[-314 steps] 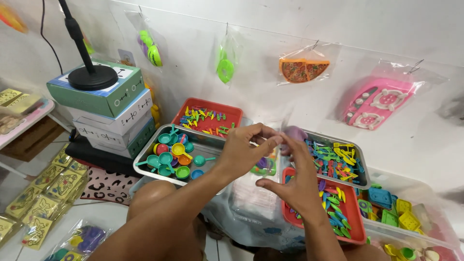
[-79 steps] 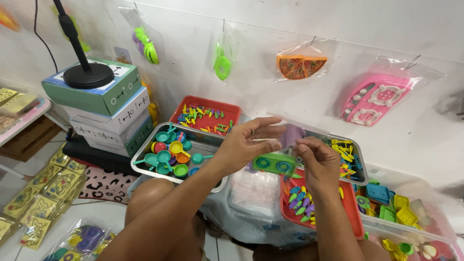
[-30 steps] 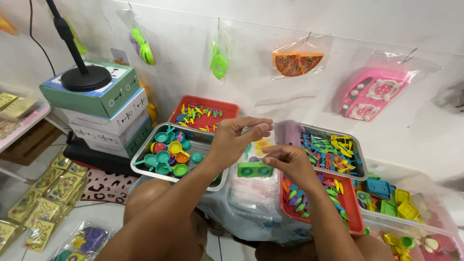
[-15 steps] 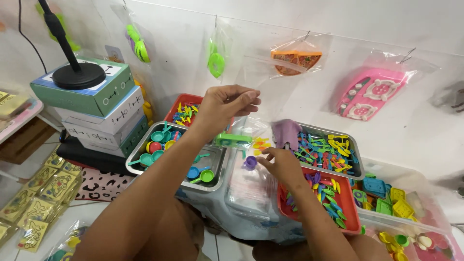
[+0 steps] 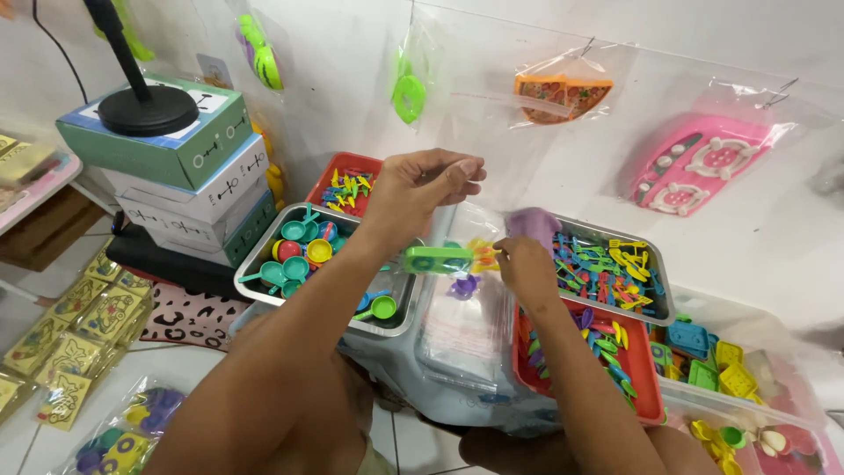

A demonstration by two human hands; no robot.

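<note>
The left hand pinches shut on the top edge of a clear plastic bag, held above a metal tray of small cups. The right hand grips small toys inside the bag, beside a green toy piece.

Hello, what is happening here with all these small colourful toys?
A person is filling a clear plastic bag with small toy pieces. The left hand pinches the bag's top edge and holds it up. The right hand is at the bag's open side with a small yellow piece at its fingertips. A green toy and a purple piece already sit inside. Below are metal trays and red trays full of toy pans and utensils.
</note>
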